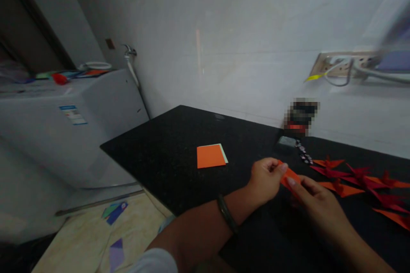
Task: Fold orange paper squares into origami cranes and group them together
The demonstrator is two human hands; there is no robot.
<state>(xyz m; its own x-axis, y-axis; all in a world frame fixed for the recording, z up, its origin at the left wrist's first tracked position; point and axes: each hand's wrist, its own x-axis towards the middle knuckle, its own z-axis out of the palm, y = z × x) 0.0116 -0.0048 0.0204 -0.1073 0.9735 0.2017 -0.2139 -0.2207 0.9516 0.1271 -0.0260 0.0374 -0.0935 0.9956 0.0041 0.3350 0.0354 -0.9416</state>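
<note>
Both hands hold one small folded orange paper (291,175) just above the black countertop (166,158). My left hand (265,179) pinches its left end with thumb and fingers closed. My right hand (315,198) grips the right part, thumb pressed on top. A dark band sits on my left wrist. To the left of the hands a stack of square paper sheets (210,156) with an orange top sheet lies flat on the counter.
Several finished red and orange folded paper cranes (358,177) lie on the counter at the right. A small dark block (286,142) rests near the wall. A white appliance (64,123) stands left of the counter. Paper scraps (115,212) lie on the floor. A wall socket with cables (344,67) is at upper right.
</note>
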